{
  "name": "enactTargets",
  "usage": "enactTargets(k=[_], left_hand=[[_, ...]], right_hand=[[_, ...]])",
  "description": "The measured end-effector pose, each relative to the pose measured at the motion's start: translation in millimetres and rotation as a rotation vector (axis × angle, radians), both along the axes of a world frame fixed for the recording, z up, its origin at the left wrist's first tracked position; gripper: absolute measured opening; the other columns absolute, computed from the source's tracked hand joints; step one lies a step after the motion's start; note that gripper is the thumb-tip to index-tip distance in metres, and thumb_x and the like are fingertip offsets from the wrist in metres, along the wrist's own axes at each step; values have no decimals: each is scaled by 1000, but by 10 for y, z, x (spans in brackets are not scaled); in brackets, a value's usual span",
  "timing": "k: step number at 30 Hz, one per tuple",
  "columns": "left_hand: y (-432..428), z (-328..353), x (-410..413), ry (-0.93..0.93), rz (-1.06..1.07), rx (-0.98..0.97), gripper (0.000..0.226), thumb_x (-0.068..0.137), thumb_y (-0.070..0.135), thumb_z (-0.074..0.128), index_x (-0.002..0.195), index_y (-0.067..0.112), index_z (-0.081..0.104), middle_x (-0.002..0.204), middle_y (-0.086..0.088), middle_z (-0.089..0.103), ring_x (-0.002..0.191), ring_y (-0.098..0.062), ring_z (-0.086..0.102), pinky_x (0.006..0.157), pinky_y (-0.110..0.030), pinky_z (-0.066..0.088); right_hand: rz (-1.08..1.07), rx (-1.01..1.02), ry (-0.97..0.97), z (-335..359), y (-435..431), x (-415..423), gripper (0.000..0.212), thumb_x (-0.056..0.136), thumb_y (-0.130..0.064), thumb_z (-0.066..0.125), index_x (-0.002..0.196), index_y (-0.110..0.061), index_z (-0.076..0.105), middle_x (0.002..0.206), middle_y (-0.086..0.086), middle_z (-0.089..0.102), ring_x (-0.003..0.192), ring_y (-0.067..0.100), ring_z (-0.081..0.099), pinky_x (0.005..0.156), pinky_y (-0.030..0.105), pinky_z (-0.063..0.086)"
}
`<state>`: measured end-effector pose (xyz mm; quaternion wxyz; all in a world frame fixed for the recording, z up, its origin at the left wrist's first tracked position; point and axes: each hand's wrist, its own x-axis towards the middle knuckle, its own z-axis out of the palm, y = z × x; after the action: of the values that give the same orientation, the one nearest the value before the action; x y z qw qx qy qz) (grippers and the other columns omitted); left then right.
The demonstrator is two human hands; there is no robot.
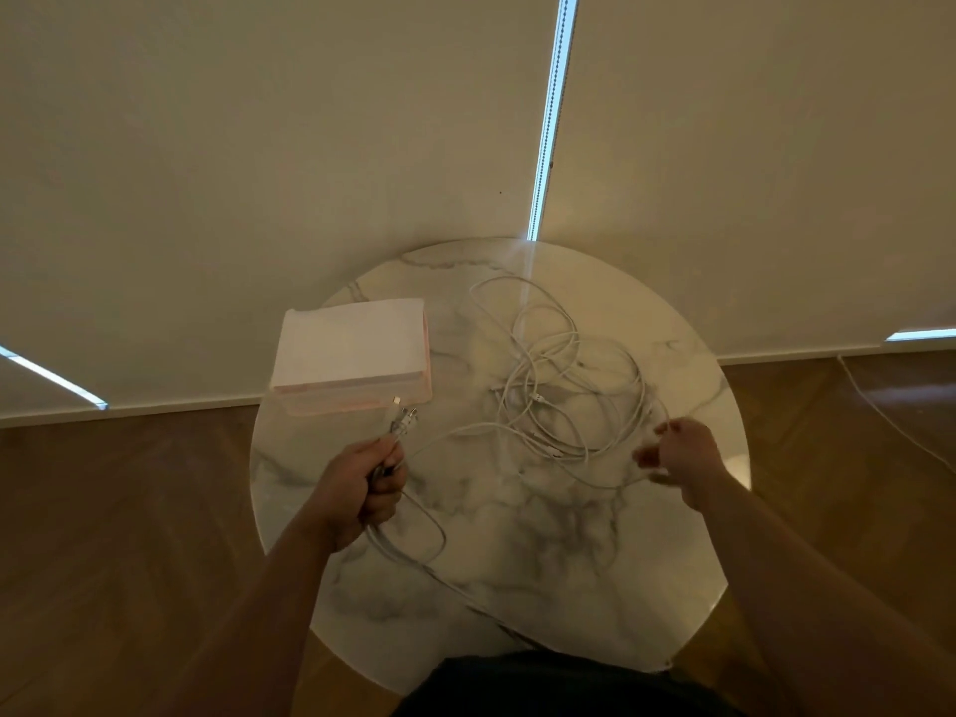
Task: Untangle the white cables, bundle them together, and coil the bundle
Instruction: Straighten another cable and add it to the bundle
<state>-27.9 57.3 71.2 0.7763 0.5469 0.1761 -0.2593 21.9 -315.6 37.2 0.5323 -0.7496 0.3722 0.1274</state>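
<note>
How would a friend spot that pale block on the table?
Start at the round marble table. On its far left side, beyond the left hand, sits a thick white block with pink edging. It is the only boxy thing beside loose white cables.

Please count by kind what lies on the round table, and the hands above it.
Book: 1
Tangle of white cables: 1; separate cables cannot be counted
Hands: 2, left hand and right hand
Total: 4
</note>
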Motion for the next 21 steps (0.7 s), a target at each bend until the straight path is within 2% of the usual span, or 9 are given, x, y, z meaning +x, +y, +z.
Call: enactTargets(k=[3,6,9,11,13,15,17,19,21], left_hand=[[-111,57,21,-25,-53,21,38,102,26,34,67,14,41,56,-2,27,38,-7,15,41,-18,9],[-209,86,21,-49,-127,53,38,103,25,34,67,14,41,55,-3,27,40,-6,15,42,-18,9],[-269,128,16,-80,-190,69,36,101,27,37,68,13,41,55,-5,30,41,-7,15,40,-16,12],[-317,159,14,-122,-237,125,34,100,28,39,70,11,41,57,-13,43,40,-9,16,40,-18,13],[-361,180,33,-171,-258,208,34,103,26,37,74,8,39,77,-21,66,38,-10,15,40,-20,14],[-396,190,70,-219,-224,336,33,105,26,35,77,8,38,105,-10,73,37,-11,16,39,-21,15],[-391,193,103,-246,-100,420,31,105,26,37,79,8,40,114,-2,71,36,-10,17,39,-21,15],[-358,197,127,-249,35,402,33,105,25,37,77,7,41,103,-1,71,36,-8,17,39,-19,14],[-323,234,128,-234,110,336,36,105,26,35,73,10,41,76,-5,57,37,-7,17,39,-17,14]], right_hand=[[210,-181,399,-228,-153,-399,16,93,-7,52,91,9,55,84,26,69,76,38,69,72,49,59],[540,-439,623,-224,-226,-694,25,93,-23,53,103,0,52,91,19,68,73,33,71,63,38,60],[599,-807,300,-89,-117,-538,37,93,-46,50,100,-11,59,104,13,66,96,33,67,76,34,50],[541,-651,-64,100,170,-323,29,91,-40,55,87,-13,65,100,13,69,98,33,65,76,32,44],[743,-384,-314,315,572,-159,21,92,-25,58,108,-15,69,115,4,68,110,22,61,89,30,44],[1046,-190,-297,483,961,-169,36,93,-20,57,128,-21,61,131,-5,59,121,11,51,102,28,38],[1206,-177,-197,414,1181,-247,41,90,-18,58,131,-22,56,125,-5,62,116,11,55,99,27,41],[1235,-256,-142,289,1282,-323,37,87,-18,57,124,-22,58,107,-2,67,100,16,61,87,28,46],[1141,-382,-226,279,1320,-330,29,86,-15,54,113,-18,62,103,3,66,97,20,61,82,30,47]])
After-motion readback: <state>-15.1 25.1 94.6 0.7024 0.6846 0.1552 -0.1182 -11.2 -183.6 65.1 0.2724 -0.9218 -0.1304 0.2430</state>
